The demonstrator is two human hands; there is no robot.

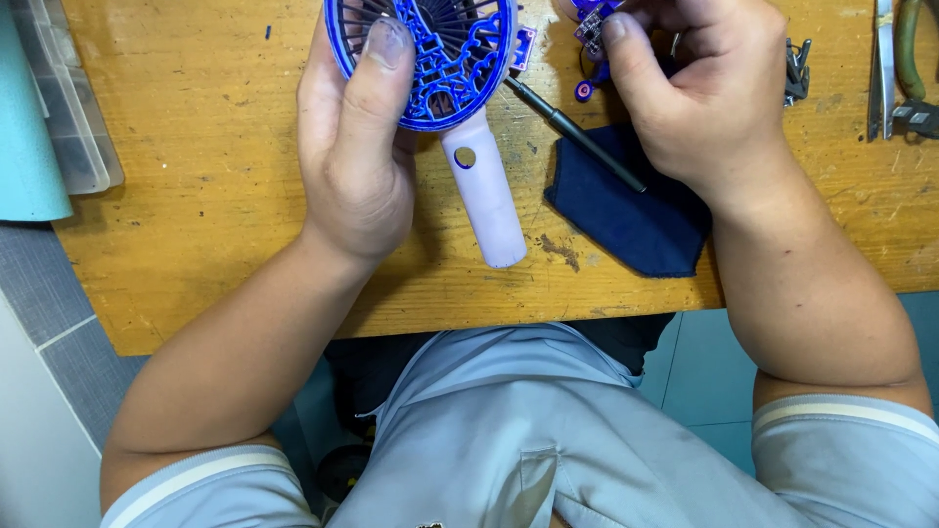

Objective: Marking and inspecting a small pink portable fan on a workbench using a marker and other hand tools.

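Blue plastic grille of a handheld fan [430,59] sat gripped in the left hand [357,137], thumb pressed over its front, with the pale lilac handle pointing down toward the person over the wooden table [196,196]. The right hand [704,98] was curled shut around a small blue circuit board [590,27], pinched at the fingertips. A black screwdriver [577,132] lay slanted between the hands, its end resting on a dark blue cloth [631,215]. Pliers [905,68] lay at the far right.

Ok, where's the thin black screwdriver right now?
In the head view, the thin black screwdriver lies slanted on the wooden table, its handle across the dark blue cloth, between the lilac fan handle and the right hand.
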